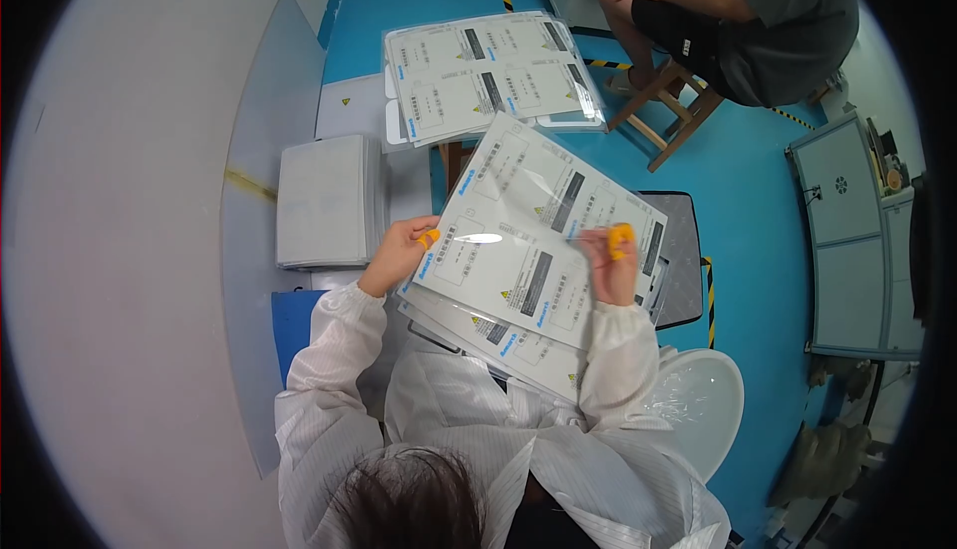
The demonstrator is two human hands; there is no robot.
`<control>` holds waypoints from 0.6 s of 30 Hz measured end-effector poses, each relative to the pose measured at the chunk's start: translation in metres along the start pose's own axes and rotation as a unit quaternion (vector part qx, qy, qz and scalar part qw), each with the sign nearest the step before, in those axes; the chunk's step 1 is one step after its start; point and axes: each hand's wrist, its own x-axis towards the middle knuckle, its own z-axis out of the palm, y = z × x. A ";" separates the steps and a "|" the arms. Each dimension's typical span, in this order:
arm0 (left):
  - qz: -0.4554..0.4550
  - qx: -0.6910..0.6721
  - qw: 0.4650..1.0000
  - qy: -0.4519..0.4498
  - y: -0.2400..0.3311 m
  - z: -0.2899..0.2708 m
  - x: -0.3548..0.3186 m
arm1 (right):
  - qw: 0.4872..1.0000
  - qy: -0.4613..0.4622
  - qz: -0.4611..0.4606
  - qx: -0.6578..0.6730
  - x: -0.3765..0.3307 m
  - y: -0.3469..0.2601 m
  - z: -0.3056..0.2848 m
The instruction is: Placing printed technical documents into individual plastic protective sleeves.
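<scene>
My left hand (401,252), an orange finger cot on one finger, grips the left edge of a large white printed sheet (538,235). The sheet is glossy, with text panels, dark bars and yellow warning triangles, and lies tilted across my lap. Over its right part is my right hand (612,262), also with an orange finger cot; its fingers are smeared by motion, so what they hold, if anything, cannot be made out. Beneath the sheet, further printed sheets (498,335) stick out toward me.
Ahead lies a stack of printed sheets (488,80). A pile of plain white sheets (324,200) stands at left by a grey panel (261,200). Right of me is a white bin (733,404) with clear film inside. A person (768,30) sits on a wooden stool (668,115).
</scene>
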 end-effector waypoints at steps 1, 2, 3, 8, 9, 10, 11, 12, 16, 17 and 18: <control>0.021 -0.001 1.000 0.012 -0.004 -0.006 -0.001 | 0.998 0.057 -0.039 0.011 -0.003 -0.020 -0.024; 0.001 -0.006 0.999 0.042 -0.003 -0.012 -0.003 | 0.989 0.111 -0.094 0.010 -0.006 -0.044 -0.055; 0.001 -0.006 0.999 0.038 -0.006 -0.020 -0.002 | 0.983 0.113 -0.145 -0.028 -0.010 -0.074 -0.100; -0.016 -0.135 0.986 0.096 -0.014 -0.068 0.023 | 0.839 0.293 -0.375 0.262 -0.075 -0.215 -0.220; -0.014 -0.137 0.986 0.091 -0.014 -0.074 0.032 | 0.818 0.285 -0.397 0.304 -0.094 -0.237 -0.239; 0.003 -0.141 0.984 0.107 -0.013 -0.080 0.041 | 0.794 0.275 -0.415 0.349 -0.112 -0.257 -0.257; 0.021 -0.145 0.982 0.121 -0.010 -0.085 0.051 | 0.793 0.271 -0.420 0.349 -0.134 -0.276 -0.277; 0.027 -0.146 0.982 0.117 -0.009 -0.089 0.063 | 0.837 0.238 -0.393 0.298 -0.158 -0.292 -0.296; 0.078 -0.208 0.956 0.194 -0.037 -0.070 0.102 | 0.856 0.165 -0.424 0.246 -0.207 -0.281 -0.319; 0.089 -0.230 0.944 0.218 -0.041 -0.060 0.115 | 0.853 0.166 -0.430 0.246 -0.220 -0.273 -0.323; 0.091 -0.230 0.944 0.216 -0.043 -0.057 0.128 | 0.864 0.146 -0.443 0.189 -0.223 -0.266 -0.313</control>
